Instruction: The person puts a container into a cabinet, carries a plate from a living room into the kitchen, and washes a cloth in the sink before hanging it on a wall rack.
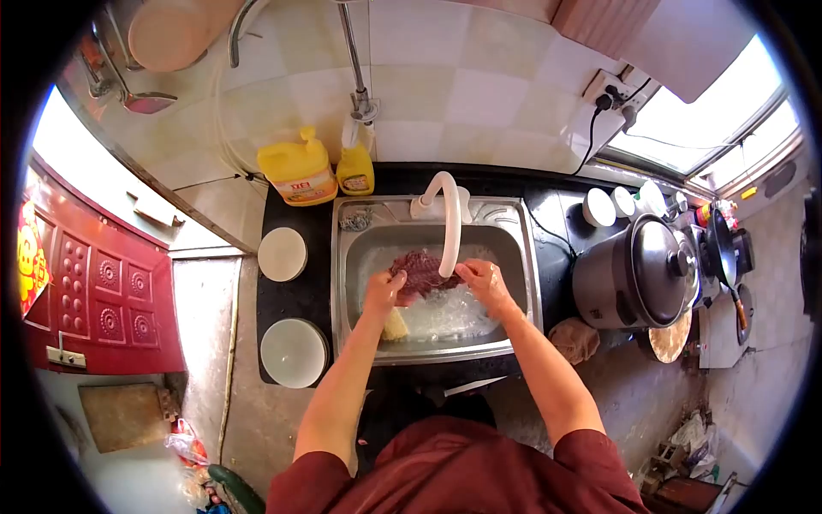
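A dark red cloth is stretched between my two hands over the steel sink, just under the white curved faucet. Its left end is gripped by my left hand, fingers closed. On the other side my right hand pinches the right end near the faucet's mouth. Water with bubbles lies in the basin below. A pale yellow sponge-like piece rests in the basin beneath my left wrist.
White bowls and a plate sit left of the sink. Yellow bottles stand behind it. To the right are a large cooker, a crumpled brown cloth and small bowls.
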The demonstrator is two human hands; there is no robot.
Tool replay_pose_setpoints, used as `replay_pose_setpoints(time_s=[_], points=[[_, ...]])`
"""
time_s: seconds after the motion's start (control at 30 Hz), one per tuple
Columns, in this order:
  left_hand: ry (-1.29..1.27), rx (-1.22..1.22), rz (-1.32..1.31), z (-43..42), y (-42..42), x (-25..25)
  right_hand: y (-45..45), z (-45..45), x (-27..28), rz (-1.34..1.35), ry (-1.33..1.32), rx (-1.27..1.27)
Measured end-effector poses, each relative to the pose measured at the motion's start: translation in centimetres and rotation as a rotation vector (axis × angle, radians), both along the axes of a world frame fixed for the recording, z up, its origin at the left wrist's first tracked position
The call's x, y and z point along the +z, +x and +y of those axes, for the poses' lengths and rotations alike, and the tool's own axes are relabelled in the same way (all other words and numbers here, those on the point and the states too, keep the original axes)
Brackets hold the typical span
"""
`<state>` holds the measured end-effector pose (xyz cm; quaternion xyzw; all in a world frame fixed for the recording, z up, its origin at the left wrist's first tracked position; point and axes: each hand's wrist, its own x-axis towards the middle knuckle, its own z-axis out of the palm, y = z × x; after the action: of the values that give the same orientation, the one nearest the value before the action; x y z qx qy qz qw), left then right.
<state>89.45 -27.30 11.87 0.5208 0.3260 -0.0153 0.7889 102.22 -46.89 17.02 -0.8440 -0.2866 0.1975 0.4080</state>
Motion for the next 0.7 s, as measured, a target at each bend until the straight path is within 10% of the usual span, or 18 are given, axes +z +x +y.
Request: replay_pose_setpoints(time_s=[0.13, 0.33, 0.53, 0.7], points=[[1.276, -0.224, 0.357, -1.0, -1.1, -1.4, -1.3, 1.6, 0.5, 0.459, 0.456, -0.211], [0.228, -0.164, -0.502, -5.1, 1.5, 4.6, -1.2, 2.4, 1.2, 0.549, 0.387, -0.012], [0.826, -0.376, -0.208, -0.5, 3.0, -2.7, 1.8, -1.3, 1.7, 0.292, 0.299, -0.184], [0.246, -0.038, -0.229, -3.3, 3.5, -3.6, 0.4, -3.1, -3.1, 0.701, 0.519, -0.391]])
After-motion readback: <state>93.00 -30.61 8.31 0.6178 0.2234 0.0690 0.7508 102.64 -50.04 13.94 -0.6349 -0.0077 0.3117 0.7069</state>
